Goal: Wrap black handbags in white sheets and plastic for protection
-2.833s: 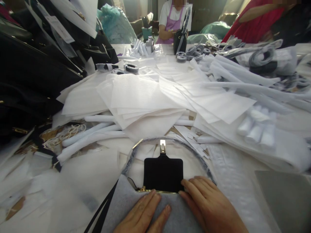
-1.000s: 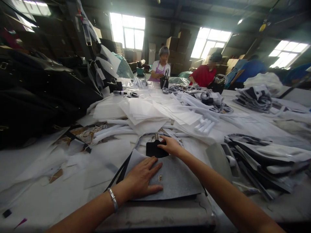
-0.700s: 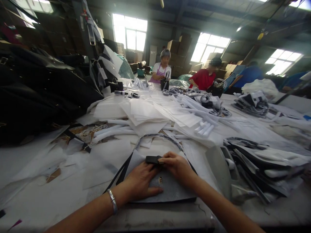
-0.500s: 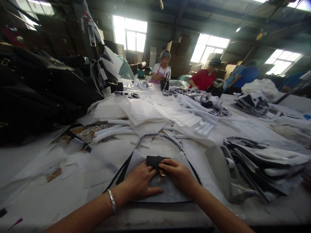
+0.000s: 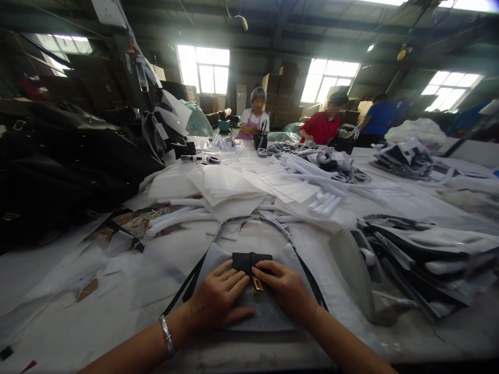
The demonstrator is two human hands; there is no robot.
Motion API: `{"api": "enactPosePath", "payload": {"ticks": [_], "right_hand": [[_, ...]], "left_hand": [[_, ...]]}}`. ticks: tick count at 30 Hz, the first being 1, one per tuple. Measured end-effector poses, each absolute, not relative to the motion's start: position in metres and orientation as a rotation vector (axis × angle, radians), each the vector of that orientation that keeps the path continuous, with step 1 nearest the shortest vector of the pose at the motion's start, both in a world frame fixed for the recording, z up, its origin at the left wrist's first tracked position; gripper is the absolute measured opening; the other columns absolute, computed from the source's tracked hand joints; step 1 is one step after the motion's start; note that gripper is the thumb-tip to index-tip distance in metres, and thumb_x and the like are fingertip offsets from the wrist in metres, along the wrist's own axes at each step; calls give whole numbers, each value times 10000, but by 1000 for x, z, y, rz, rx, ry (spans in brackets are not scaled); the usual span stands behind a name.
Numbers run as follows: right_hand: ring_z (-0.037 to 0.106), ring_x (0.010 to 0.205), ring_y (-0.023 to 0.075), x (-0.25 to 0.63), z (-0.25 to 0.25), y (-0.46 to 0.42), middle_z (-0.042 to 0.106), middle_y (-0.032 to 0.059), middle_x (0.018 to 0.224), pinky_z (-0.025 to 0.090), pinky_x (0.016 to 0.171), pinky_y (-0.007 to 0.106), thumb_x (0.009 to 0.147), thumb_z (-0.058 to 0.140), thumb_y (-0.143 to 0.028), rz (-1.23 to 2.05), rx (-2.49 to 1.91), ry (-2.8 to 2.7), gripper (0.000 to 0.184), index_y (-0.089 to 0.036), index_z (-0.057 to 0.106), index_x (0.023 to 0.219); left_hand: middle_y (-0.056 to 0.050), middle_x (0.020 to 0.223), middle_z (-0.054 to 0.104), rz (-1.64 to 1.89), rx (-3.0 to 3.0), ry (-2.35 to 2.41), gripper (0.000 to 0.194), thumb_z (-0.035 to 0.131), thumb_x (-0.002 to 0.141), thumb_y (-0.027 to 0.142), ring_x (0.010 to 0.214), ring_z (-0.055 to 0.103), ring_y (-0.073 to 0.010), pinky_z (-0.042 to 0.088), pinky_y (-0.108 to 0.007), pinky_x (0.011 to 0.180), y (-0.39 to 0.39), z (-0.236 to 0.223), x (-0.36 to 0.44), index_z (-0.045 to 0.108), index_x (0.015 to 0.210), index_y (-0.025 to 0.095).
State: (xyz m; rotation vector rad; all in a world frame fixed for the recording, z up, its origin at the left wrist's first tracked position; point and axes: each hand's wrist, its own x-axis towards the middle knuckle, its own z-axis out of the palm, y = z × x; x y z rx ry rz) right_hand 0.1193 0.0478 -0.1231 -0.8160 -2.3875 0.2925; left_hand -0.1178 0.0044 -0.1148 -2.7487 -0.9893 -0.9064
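A handbag (image 5: 265,319) lies on the table before me, its front covered by a whitish, translucent sheet. Its wrapped handle (image 5: 255,218) arches away from me. At the top middle of the bag is a black closure strap (image 5: 241,261), with a gold metal fitting (image 5: 257,283) at its lower end. My left hand (image 5: 220,293) rests on the sheet with its fingers stretched out, the fingertips touching the strap's left part. Fingers of my right hand (image 5: 290,288) are closed on the strap just above the gold fitting. Part of the bag is hidden under both hands.
A grey tape dispenser (image 5: 356,275) stands to the right, beside a pile of dark, wrapped bags (image 5: 424,259). White foam sheets (image 5: 218,182) and rolls spread ahead. Black bags (image 5: 70,161) are heaped at left. Co-workers stand across the table.
My view has tilted up slightly. My left hand has shifted a little, its fingers now flatter against the strap; the gold fitting shows more plainly under my right fingers.
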Motion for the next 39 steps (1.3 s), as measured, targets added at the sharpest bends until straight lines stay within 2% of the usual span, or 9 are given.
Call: {"api": "enactPosePath", "payload": {"ticks": [3, 5, 10, 12, 15, 19, 25, 30, 39], "right_hand": [[685, 1064, 223, 121, -126, 47, 699, 79, 1222, 585, 903, 365, 920, 506, -51, 319, -804, -2382, 437, -290, 691, 1236], [687, 1071, 206, 123, -126, 47, 693, 56, 1248, 578, 919, 343, 899, 513, -39, 353, -790, -2380, 461, -312, 699, 1221], [693, 1079, 202, 124, -123, 44, 695, 59, 1256, 563, 950, 316, 802, 560, -44, 434, -779, -2365, 466, -270, 731, 1171], [687, 1092, 214, 123, -123, 42, 696, 66, 1252, 561, 955, 335, 780, 569, -53, 443, -783, -2352, 463, -262, 738, 1156], [677, 1103, 225, 123, -124, 40, 699, 70, 1242, 562, 952, 363, 796, 562, -73, 411, -754, -2339, 435, -256, 737, 1149], [680, 1084, 229, 123, -123, 40, 713, 69, 1208, 569, 934, 380, 828, 556, -84, 350, -712, -2335, 407, -250, 722, 1161], [675, 1086, 219, 123, -127, 44, 713, 56, 1205, 559, 952, 388, 851, 539, -70, 341, -712, -2324, 427, -270, 700, 1192], [681, 1068, 226, 122, -128, 45, 723, 57, 1182, 557, 948, 398, 860, 535, -65, 359, -748, -2333, 397, -260, 720, 1152], [671, 1062, 237, 122, -123, 45, 707, 57, 1190, 558, 912, 397, 785, 569, -65, 441, -808, -2355, 440, -274, 720, 1142]], "left_hand": [[-70, 981, 754, -907, -2782, -874, 203, 576, 957, 317, 884, 728, -196, 585, -310, 835, 1, -113, -120, 646, 1090, 181], [-52, 929, 749, -878, -2811, -914, 173, 558, 969, 329, 836, 727, -170, 588, -268, 792, 1, -111, -121, 655, 1029, 199], [-65, 931, 743, -874, -2842, -935, 182, 567, 969, 335, 794, 724, -167, 598, -257, 743, 0, -112, -121, 641, 940, 172], [-56, 993, 747, -874, -2864, -875, 136, 578, 967, 270, 832, 724, -163, 597, -255, 761, -3, -113, -122, 638, 1038, 170], [-48, 1076, 742, -867, -2882, -806, 304, 598, 954, 187, 891, 719, -165, 596, -263, 780, -5, -113, -122, 577, 1257, 176], [-66, 1024, 740, -909, -2866, -848, 366, 607, 949, 204, 846, 720, -168, 605, -274, 744, -4, -112, -121, 547, 1304, 141], [-35, 904, 740, -892, -2894, -853, 258, 630, 936, 203, 736, 690, -159, 575, -271, 662, -2, -111, -120, 606, 1189, 156], [-19, 907, 737, -847, -2943, -855, 211, 631, 936, 191, 765, 672, -165, 558, -289, 682, -1, -108, -118, 621, 1146, 164], [-1, 908, 720, -778, -3012, -942, 120, 601, 951, 241, 777, 647, -162, 518, -301, 685, 5, -112, -117, 654, 1054, 207]]}}
